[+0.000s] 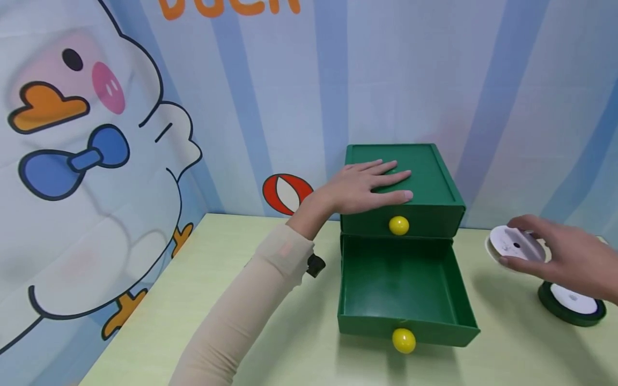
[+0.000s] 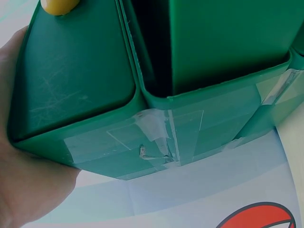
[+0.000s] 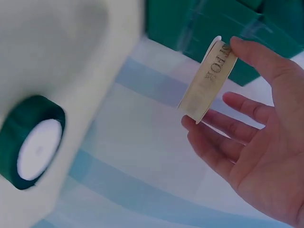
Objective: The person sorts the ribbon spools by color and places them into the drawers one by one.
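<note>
A green drawer box (image 1: 446,220) with yellow knobs stands on the table, its lower drawer (image 1: 396,284) pulled out and bare inside. My left hand (image 1: 364,187) lies flat on top of the box with fingers stretched out; in the left wrist view only part of that hand (image 2: 33,185) shows beside the box's side wall. To the right of the box, my right hand (image 1: 565,252) holds a spool of cream ribbon (image 1: 509,244) above the table, between thumb and fingers. Lettering runs along the ribbon (image 3: 209,80) in the right wrist view.
A spool of dark green ribbon (image 1: 572,303) lies on the pale table (image 1: 289,343), below and right of the right hand. Behind the table hangs a striped blue cloth with a duck print (image 1: 106,225). Clear tape (image 2: 156,133) covers seams on the box's side.
</note>
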